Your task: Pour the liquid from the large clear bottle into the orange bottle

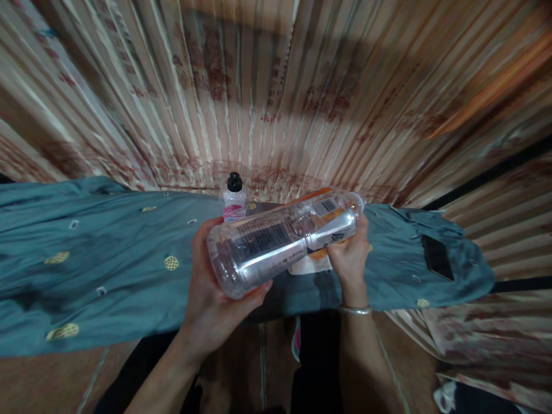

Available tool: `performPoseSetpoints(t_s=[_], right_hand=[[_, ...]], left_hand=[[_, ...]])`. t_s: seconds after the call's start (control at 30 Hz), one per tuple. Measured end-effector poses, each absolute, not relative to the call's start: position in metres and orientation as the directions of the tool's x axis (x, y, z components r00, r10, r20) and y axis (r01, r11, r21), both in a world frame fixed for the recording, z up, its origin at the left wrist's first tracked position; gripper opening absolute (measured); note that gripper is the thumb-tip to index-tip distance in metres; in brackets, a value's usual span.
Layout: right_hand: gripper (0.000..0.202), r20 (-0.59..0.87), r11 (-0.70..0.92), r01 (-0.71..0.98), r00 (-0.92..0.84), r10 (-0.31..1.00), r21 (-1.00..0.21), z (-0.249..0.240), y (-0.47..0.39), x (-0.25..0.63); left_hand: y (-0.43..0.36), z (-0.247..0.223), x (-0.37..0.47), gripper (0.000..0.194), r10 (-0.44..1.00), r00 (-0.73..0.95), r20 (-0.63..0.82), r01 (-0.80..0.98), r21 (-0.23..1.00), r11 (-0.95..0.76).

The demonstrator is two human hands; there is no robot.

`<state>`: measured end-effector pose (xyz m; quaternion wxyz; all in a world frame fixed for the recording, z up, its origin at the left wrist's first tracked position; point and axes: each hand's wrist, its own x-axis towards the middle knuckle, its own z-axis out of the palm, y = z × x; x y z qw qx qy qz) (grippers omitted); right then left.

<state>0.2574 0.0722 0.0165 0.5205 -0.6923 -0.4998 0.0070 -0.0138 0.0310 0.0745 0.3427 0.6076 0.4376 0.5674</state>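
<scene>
A clear plastic bottle [276, 241] with a printed label lies tilted across both of my hands, above the cloth-covered surface. My left hand [211, 299] is wrapped round its wide base end, thumb along the near side. At the narrower end, on the right, my right hand [351, 253] grips it, its fingers partly hidden behind the plastic. Just behind the bottle's base stands a small bottle [234, 198] with a black cap and a pink label. Partly covered by the held bottle, a white and orange packet [310, 264] rests on the cloth.
A teal cloth [129, 241] with yellow pineapple prints covers the long narrow surface. Toward its right end lies a dark phone [437, 257]. Pleated curtains [267, 86] hang close behind and at the right. Below the near edge are tiled floor and my legs.
</scene>
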Motion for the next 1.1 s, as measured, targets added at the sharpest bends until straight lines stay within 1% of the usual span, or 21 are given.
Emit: performPoseSetpoints(t_s=[0.17,0.37,0.6,0.77,0.9,1.0,1.1], right_hand=[[0.087,0.533,0.053,0.705,0.482,0.695,-0.707,0.0152,0.0727,0.2585],[0.086,0.534,0.037,0.718,0.482,0.694,-0.695,0.0141,0.0731,0.2585],[0.088,0.513,-0.035,0.736,0.504,0.695,-0.676,0.0197,0.0715,0.2574],[0.085,0.500,-0.077,0.746,0.515,0.696,-0.661,0.0217,0.0695,0.2589],[0.082,0.531,-0.030,0.757,0.486,0.694,-0.653,0.0203,0.0687,0.2624],[0.074,0.567,0.039,0.758,0.452,0.689,-0.651,0.0201,0.0686,0.2650],[0.067,0.565,0.059,0.746,0.447,0.694,-0.663,0.0202,0.0682,0.2673]], left_hand=[[0.0293,0.0740,-0.0142,0.087,0.922,-0.021,0.387,0.146,0.913,-0.380],[0.0298,0.0755,-0.0130,0.085,0.924,-0.035,0.380,0.158,0.915,-0.371],[0.0309,0.0791,-0.0133,0.086,0.930,-0.029,0.367,0.133,0.923,-0.360],[0.0303,0.0733,-0.0090,0.088,0.928,-0.052,0.368,0.084,0.928,-0.363],[0.0295,0.0740,-0.0074,0.088,0.929,-0.030,0.369,0.090,0.927,-0.365],[0.0298,0.0779,-0.0074,0.086,0.933,-0.023,0.359,0.089,0.930,-0.356],[0.0318,0.0805,-0.0071,0.088,0.929,-0.004,0.370,0.101,0.924,-0.368]])
